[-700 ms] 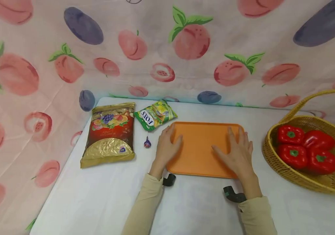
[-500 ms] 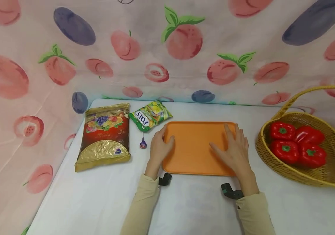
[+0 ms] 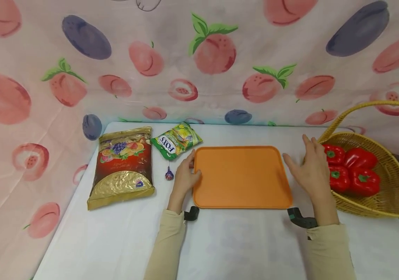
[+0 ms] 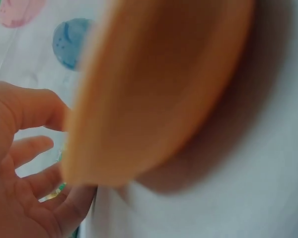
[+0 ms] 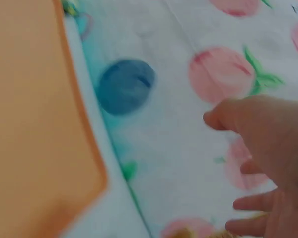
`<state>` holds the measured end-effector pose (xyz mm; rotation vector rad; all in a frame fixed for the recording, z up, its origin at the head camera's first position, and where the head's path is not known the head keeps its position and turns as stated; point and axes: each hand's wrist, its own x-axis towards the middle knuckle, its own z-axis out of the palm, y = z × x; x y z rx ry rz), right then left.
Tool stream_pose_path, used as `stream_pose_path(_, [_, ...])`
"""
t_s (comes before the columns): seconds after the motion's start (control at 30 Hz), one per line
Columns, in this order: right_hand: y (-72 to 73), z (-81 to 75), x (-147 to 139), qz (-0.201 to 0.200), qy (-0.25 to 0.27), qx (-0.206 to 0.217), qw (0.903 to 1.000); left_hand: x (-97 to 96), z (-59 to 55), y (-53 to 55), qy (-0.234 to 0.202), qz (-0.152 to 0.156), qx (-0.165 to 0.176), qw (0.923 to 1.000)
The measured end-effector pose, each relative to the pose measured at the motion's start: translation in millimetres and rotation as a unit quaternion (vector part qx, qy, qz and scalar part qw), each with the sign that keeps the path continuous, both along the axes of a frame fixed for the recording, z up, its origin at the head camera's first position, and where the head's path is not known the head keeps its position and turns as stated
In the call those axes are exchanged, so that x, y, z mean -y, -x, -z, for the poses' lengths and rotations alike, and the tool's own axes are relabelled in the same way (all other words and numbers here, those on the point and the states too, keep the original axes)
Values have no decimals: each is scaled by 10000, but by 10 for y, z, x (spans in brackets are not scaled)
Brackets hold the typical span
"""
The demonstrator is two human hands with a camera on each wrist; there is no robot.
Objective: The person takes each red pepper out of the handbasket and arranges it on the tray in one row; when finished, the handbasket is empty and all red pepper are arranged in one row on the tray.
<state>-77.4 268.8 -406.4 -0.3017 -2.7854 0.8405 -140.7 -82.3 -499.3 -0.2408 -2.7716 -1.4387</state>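
My left hand [image 3: 183, 178] is at the left edge of the orange tray [image 3: 243, 177], its thumb over the rim and its fingers along the outside, pinching the edge. The left wrist view shows the curled thumb and the lower fingers partly hidden behind the tray [image 4: 154, 99]. My right hand [image 3: 312, 171] is raised beside the basket [image 3: 346, 204], fingers spread, holding nothing. Several red bell peppers [image 3: 363, 181] lie in that basket, partly covered by the right hand in the head view. In the right wrist view the fingers point left, apart from the tray [image 5: 35, 99].
Left of the tray lie a large gold and red candy bag [image 3: 124, 167], a small green FOX'S candy bag [image 3: 177, 140] and a lollipop [image 3: 169, 174]. The basket's tall handle [image 3: 346, 112] arches up at the right. A fruit-print cloth [image 3: 216, 93] rises behind the white table [image 3: 122, 241].
My right hand has left the tray's right side and moved right to the basket. My left thumb has drawn in closer to the tray's left edge. The head view has shifted slightly.
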Motion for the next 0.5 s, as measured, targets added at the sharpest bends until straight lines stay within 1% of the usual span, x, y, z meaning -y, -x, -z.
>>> stream_pose_path(0.1, [21, -87, -260, 393, -76, 159, 9991, 8, 16, 8, 2, 78, 38, 10000])
stream_pose_path(0.17, [34, -130, -436, 582, -171, 392, 9974, 13, 24, 15, 1, 99, 50, 9999])
stream_pose_path(0.23, [46, -159, -602, 637, -260, 712, 9951, 20, 35, 26, 27, 109, 54, 9999])
stream_pose_path(0.3, [51, -179, -748, 538, -346, 1028, 9926, 28, 44, 39, 34, 121, 41, 9999])
stream_pose_path(0.4, [51, -190, -914, 229, -417, 1433, 9885, 43, 50, 47, 40, 149, 15, 9999])
stream_pose_path(0.5, [60, -179, -1012, -80, -483, 1644, 9852, 58, 48, 41, 7, 171, -19, 9999])
